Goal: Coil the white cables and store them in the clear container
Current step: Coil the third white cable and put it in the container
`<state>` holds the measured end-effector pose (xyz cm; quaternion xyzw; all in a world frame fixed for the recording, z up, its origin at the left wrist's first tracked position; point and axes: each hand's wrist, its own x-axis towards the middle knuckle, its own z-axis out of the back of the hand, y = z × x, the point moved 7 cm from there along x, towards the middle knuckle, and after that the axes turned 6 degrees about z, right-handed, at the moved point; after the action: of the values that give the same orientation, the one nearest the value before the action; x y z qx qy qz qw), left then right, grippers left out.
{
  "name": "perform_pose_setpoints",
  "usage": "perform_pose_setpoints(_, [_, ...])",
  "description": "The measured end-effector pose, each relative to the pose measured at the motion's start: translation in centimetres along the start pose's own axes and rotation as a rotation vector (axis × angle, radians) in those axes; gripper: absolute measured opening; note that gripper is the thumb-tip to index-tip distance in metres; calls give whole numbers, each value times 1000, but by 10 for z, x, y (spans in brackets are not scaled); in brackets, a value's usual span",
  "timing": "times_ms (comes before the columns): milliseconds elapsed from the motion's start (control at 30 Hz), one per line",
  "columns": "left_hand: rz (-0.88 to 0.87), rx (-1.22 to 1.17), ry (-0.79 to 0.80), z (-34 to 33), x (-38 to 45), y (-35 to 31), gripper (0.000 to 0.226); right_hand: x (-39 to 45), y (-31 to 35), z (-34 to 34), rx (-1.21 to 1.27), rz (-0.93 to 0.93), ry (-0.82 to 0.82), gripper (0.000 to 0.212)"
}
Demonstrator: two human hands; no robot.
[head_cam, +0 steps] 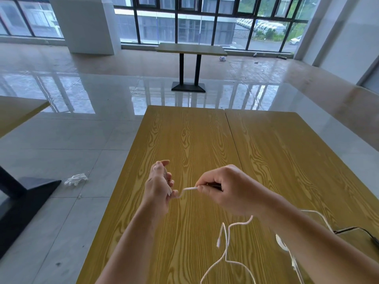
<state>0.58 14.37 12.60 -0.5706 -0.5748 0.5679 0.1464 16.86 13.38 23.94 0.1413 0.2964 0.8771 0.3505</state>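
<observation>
Holding both hands up over the yellow wood-grain laminate tabletop (184, 140), the person has a thin white round cable (227, 249) strung between them. The right hand (229, 189) is knuckles-up, its fingers (202, 186) curled and pinching the cable near its stiff straight end, which pokes out to the left. The left hand (159, 183) is turned edge-on, palm facing right, fingers loosely bent with the top ones more or less straight; the cable's end reaches its lower fingers, but whether they actually grip it I can't tell. The rest of the cable hangs loose below the right wrist, kinked and wavy, trailing down across the tabletop toward the near edge. The clear plastic container (313, 214) sits at the lower right, mostly hidden behind the right forearm, only its glossy rim showing. A thin black cord (352, 229) lies right by it.
</observation>
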Motion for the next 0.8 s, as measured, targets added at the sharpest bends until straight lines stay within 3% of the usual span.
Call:
perform_pose_setpoints(200, [118, 193, 278, -29, -18, 15, 52, 12, 8, 12, -20, 57, -128, 16])
perform_pose_setpoints(367, [191, 333, 396, -40, -25, 28, 66, 17, 7, 13, -3, 69, -184, 17])
perform_pose_setpoints(533, [217, 300, 579, -48, -39, 26, 69, 20, -6, 18, 2, 16, -241, 17])
perform_pose_setpoints(800, [116, 437, 784, -53, -53, 14, 30, 19, -25, 20, 66, -49, -279, 13])
